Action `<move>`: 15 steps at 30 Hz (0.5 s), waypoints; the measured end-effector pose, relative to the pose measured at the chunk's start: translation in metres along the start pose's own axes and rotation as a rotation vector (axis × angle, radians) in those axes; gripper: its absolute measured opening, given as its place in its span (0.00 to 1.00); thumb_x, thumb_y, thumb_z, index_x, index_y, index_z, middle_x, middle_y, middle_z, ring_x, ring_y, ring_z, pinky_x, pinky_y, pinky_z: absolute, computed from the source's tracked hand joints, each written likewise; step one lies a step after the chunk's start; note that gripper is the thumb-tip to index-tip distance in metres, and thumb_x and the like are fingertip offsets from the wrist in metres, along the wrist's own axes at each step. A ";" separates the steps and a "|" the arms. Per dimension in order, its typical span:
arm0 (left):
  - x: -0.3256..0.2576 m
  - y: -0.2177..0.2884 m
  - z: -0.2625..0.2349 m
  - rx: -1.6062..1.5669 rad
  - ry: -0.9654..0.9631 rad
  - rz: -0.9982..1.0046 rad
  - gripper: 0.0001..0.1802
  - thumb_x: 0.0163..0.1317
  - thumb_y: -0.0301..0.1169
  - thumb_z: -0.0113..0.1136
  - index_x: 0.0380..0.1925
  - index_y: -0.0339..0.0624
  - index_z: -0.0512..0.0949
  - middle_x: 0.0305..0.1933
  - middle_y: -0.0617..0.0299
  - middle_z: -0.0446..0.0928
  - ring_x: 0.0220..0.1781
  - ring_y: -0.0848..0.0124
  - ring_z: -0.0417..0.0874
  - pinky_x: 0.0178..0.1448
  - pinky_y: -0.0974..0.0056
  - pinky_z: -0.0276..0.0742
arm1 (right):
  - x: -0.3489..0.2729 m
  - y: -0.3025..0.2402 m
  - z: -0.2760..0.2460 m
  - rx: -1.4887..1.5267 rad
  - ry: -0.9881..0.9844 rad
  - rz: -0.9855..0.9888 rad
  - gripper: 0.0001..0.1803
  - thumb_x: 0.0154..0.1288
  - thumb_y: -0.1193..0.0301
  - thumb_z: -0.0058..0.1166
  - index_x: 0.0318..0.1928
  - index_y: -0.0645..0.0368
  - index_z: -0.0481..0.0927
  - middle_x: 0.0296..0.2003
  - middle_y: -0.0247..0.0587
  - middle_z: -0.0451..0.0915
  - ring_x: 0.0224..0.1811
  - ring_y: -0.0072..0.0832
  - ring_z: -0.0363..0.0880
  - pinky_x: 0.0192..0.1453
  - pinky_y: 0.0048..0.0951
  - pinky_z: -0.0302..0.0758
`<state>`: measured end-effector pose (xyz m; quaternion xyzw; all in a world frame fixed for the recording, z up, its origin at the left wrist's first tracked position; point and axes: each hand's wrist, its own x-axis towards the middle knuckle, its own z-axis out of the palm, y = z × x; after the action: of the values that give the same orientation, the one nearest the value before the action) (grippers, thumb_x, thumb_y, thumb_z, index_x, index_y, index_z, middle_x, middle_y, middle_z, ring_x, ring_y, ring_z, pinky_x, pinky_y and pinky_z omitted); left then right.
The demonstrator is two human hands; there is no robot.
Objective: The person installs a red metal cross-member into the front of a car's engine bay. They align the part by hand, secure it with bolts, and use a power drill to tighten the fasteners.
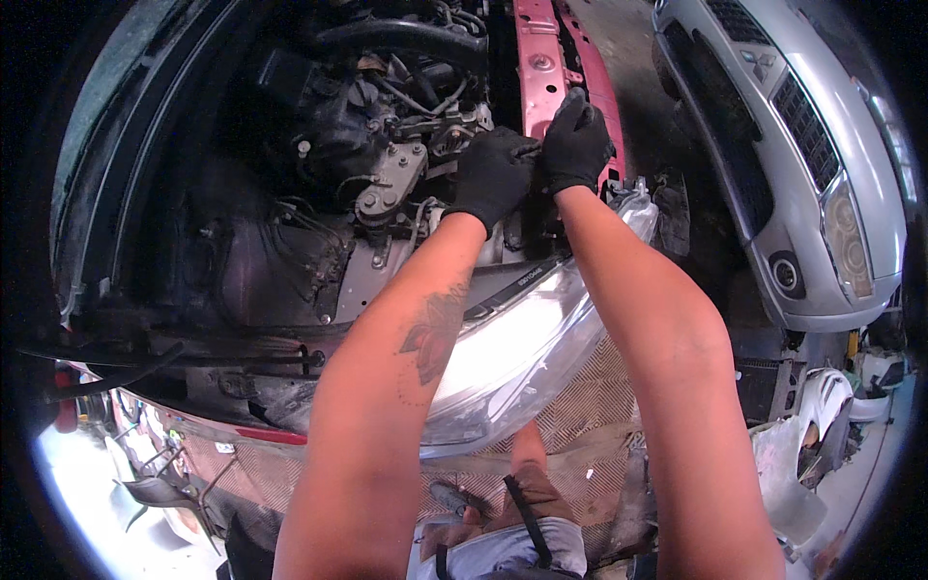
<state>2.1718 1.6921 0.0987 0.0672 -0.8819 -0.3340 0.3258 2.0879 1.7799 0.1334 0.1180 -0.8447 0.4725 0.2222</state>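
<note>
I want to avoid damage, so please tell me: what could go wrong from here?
The gloved left hand and right hand are near the engine parts; anything dropped might fall among them. The bare forearms pass above the clear headlight; leaning down might scratch it. The right hand is close to the pinkish crossbar; a slip could knock it there.

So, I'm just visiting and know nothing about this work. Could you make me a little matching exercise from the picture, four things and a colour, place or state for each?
Things:
1. Right hand
2. Crossbar at the engine bay's edge
3. Large headlight
4. Front of the other car

Descriptions:
A. Silver paint, at the picture's right
B. In a black glove
C. Clear lens, seen between the forearms
D. Reddish-pink paint

Right pairs: 1-B, 2-D, 3-C, 4-A
</note>
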 end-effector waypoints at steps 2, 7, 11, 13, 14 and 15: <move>-0.004 0.004 0.000 -0.158 0.001 -0.094 0.10 0.54 0.31 0.62 0.36 0.45 0.86 0.40 0.51 0.83 0.45 0.54 0.84 0.50 0.55 0.79 | 0.000 0.001 -0.004 0.032 0.006 -0.004 0.28 0.73 0.50 0.41 0.36 0.62 0.83 0.35 0.59 0.81 0.40 0.57 0.80 0.44 0.52 0.73; -0.005 0.014 -0.003 -0.250 -0.006 -0.154 0.12 0.54 0.28 0.62 0.39 0.40 0.84 0.41 0.48 0.83 0.46 0.56 0.85 0.51 0.58 0.79 | 0.001 -0.003 -0.008 0.081 0.025 0.007 0.27 0.72 0.51 0.43 0.32 0.61 0.82 0.32 0.57 0.81 0.37 0.55 0.80 0.42 0.52 0.72; -0.002 0.011 0.000 -0.253 0.031 -0.118 0.09 0.55 0.27 0.62 0.36 0.38 0.83 0.39 0.48 0.83 0.43 0.56 0.85 0.51 0.58 0.78 | 0.002 0.004 -0.002 0.056 0.025 0.033 0.26 0.71 0.51 0.45 0.30 0.61 0.81 0.30 0.57 0.81 0.36 0.54 0.80 0.42 0.51 0.72; -0.001 0.015 -0.004 -0.250 0.045 -0.197 0.08 0.56 0.27 0.61 0.36 0.38 0.82 0.38 0.49 0.82 0.42 0.56 0.84 0.50 0.58 0.77 | 0.004 0.000 -0.006 0.043 -0.011 0.074 0.24 0.72 0.53 0.46 0.31 0.61 0.80 0.31 0.56 0.80 0.36 0.54 0.79 0.41 0.51 0.73; 0.002 0.018 -0.009 -0.245 0.059 -0.229 0.08 0.57 0.27 0.61 0.36 0.38 0.82 0.38 0.49 0.82 0.42 0.56 0.84 0.50 0.58 0.77 | 0.004 0.001 -0.005 0.056 0.001 0.082 0.23 0.72 0.53 0.46 0.32 0.61 0.80 0.31 0.55 0.80 0.36 0.54 0.79 0.42 0.50 0.73; -0.004 0.002 -0.015 -0.212 0.063 -0.267 0.09 0.58 0.28 0.61 0.37 0.37 0.81 0.37 0.49 0.81 0.42 0.56 0.83 0.50 0.58 0.77 | -0.001 0.001 0.003 0.082 0.002 0.084 0.22 0.72 0.53 0.46 0.33 0.61 0.79 0.32 0.55 0.80 0.37 0.54 0.79 0.42 0.50 0.73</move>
<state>2.1846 1.6868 0.1064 0.1595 -0.8143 -0.4632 0.3113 2.0874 1.7784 0.1309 0.0907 -0.8285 0.5159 0.1980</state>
